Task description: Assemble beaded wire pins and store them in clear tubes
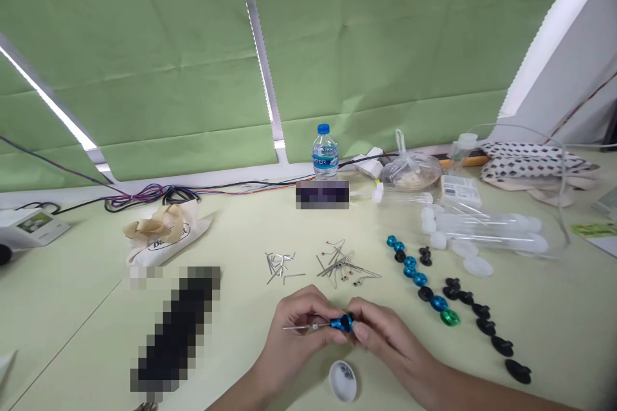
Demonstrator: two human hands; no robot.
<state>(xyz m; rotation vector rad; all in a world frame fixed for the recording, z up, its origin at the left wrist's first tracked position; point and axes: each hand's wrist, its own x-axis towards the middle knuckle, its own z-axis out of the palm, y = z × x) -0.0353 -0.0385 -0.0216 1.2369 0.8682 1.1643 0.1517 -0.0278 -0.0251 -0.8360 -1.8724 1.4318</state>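
My left hand (292, 341) pinches a shiny blue metal fitting (340, 323) between thumb and fingers. A thin metal rod (296, 327) with a small pale bead on it sticks out of the fitting's left end, across my left palm. My right hand (385, 337) has its thumb and fingertips closed on the fitting's other end, where a dark part shows; the fingers partly cover it. Just below the hands stands a small white cup (343, 382) with tiny metal pieces inside. Beyond them lie short metal pins (279, 264) and a heap of thin bent rods (344, 266).
Right of my hands run a row of blue, black and green fittings (420, 279) and a row of black knobs (484, 326). Farther back are clear tubes (482, 231) with white caps, a water bottle (325, 154) and a tied plastic bag (409, 170). A cloth pouch (166, 237) lies left.
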